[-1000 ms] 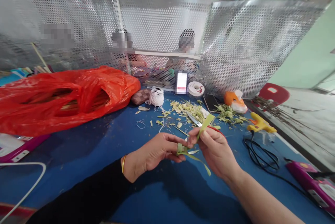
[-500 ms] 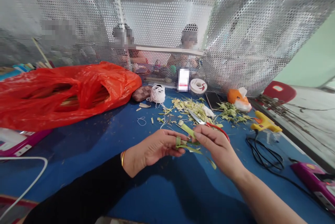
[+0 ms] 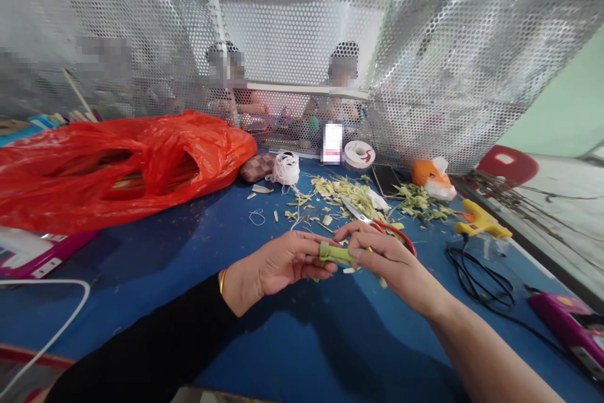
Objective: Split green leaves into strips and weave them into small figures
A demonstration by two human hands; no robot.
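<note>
Between both hands, above the blue table (image 3: 264,340), is a small piece of folded green leaf strips (image 3: 336,254). The fingers of my left hand (image 3: 287,264) close around its left end, where a strip forms a band. My right hand (image 3: 389,264) pinches the right end of the strip between thumb and forefinger. Just behind my right hand lie scissors with red handles (image 3: 396,233), blades pointing to the upper left. Yellow-green leaf scraps (image 3: 346,192) are heaped beyond the hands. My right fingers partly hide the strip's end.
At the left lies a red plastic bag (image 3: 212,145). White yarn (image 3: 285,169), a white spool (image 3: 359,154) and a black phone (image 3: 387,180) stand along the back. A yellow glue gun (image 3: 481,220) with black cable is at the right. People sit behind the perforated metal screen (image 3: 302,19).
The light green strip, which pointed up and left from my right fingers, now lies flat across the piece between the hands. My right fingers have closed in over its right end.
</note>
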